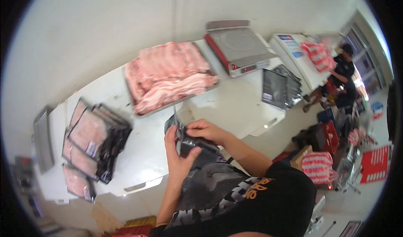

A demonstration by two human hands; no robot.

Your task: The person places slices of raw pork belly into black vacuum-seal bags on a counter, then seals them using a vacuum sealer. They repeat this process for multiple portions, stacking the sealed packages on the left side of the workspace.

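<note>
Seemingly, left grip (178, 154) loosely cups, right grip (206, 131) pinches, a bag (189, 143).

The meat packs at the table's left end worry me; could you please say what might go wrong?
The front pack reaches the table's near edge, so a nudge might knock it off. The fanned pile of packs could slip sideways. The left hand and right hand both hold a dark plastic bag, so neither seems free.

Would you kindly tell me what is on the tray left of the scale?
Raw pink meat is laid across the tray, whose front rim shows. The tray's bottom and whatever lies beneath the top pieces are hidden.
</note>
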